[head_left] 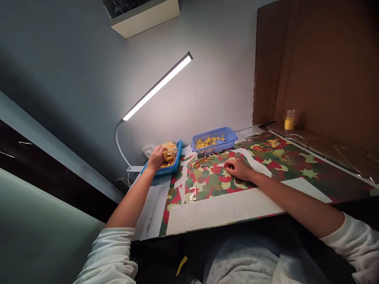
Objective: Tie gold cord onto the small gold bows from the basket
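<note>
My left hand reaches into the blue basket at the left, its fingers closed at the yellow pieces inside; what they grip is too small to make out. My right hand rests over the camouflage-patterned table cover, fingers curled together, and anything between them is hidden. Thin gold stems lie on the cover between the two hands. Behind them a purple-blue basket holds more yellow pieces with stems.
A lamp leans over the table from the left. More yellow pieces and stems lie at the right. A small jar with yellow contents stands by the cardboard. A yellow strip is below the table's front edge.
</note>
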`<state>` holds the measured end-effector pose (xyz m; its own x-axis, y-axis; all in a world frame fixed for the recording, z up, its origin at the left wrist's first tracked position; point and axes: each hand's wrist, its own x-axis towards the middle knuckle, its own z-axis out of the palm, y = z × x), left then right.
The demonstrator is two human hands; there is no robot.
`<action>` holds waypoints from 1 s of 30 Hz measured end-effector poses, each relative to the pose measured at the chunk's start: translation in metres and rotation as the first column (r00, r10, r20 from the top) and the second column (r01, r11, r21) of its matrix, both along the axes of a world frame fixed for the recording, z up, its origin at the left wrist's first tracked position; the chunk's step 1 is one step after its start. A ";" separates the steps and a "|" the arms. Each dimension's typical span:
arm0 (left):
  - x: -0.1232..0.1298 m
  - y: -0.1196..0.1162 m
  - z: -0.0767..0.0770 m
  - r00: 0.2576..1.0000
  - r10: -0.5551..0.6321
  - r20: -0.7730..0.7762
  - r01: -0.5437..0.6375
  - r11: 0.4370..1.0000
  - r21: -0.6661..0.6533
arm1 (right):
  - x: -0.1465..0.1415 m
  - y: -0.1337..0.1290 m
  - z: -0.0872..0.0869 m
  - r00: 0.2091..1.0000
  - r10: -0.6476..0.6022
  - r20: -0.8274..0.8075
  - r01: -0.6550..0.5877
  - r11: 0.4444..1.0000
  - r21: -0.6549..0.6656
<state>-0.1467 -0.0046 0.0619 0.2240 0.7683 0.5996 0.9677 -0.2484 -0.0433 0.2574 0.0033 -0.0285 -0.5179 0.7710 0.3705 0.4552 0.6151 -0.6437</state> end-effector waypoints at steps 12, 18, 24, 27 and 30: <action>0.112 0.016 0.014 0.968 -0.091 0.233 0.160 0.941 -0.298 | 0.000 0.000 0.000 0.999 0.031 0.019 -0.031 0.999 0.011; 0.126 0.020 -0.013 0.951 -0.085 0.297 0.266 0.714 -0.648 | 0.000 -0.001 0.001 0.999 0.033 0.042 -0.033 0.999 0.000; 0.108 0.011 0.011 0.961 -0.032 0.274 0.212 0.720 -0.660 | 0.001 -0.003 0.003 0.997 0.049 0.051 -0.047 0.998 -0.038; 0.095 0.000 0.025 0.996 -0.061 0.070 0.092 0.761 -0.642 | 0.001 -0.004 0.004 0.997 0.047 0.057 -0.045 0.999 -0.029; 0.077 -0.016 0.037 0.992 -0.112 -0.058 0.059 0.821 -0.568 | 0.001 -0.004 0.003 0.997 0.048 0.053 -0.047 0.999 -0.022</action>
